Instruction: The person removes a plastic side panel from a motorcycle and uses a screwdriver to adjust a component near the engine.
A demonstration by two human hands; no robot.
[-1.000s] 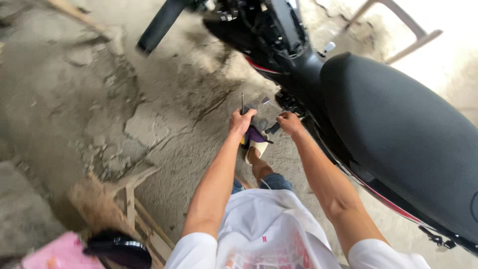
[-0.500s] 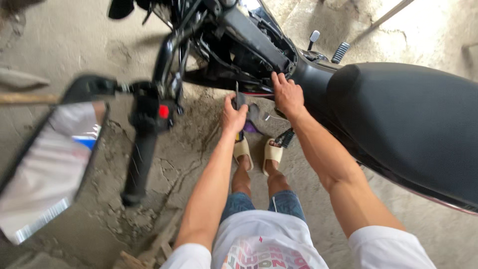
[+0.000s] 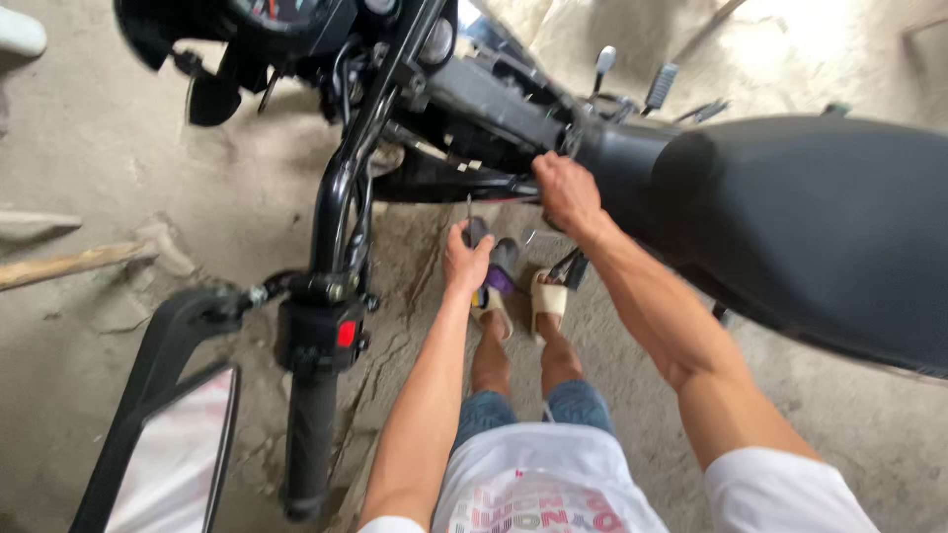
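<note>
hands at motorcycle frame, tool in grip

left hand [image 3: 466,259] is closed around a dark-handled slim metal tool [image 3: 474,229], tip up towards the black motorcycle body panel [image 3: 494,109] at 12 o'clock. right hand [image 3: 565,193] presses curled on the panel edge, steadying it. black handlebar with red switch [image 3: 321,326] crowds 9 o'clock; black padded seat [image 3: 810,217] blocks 3 o'clock.

Bare concrete floor [image 3: 128,148], grey, rough, cracked. Black motorcycle [image 3: 790,227] is stood on it, taken here as landmark. Wooden plank [image 3: 59,265] is laid flat on floor, well apart from motorcycle, at left frame edge. Person's two feet in pale slide sandals [image 3: 548,296] are planted on floor just beside motorcycle, below its body. Cracks are seen running through concrete near sandals, under motorcycle's handlebar.
</note>
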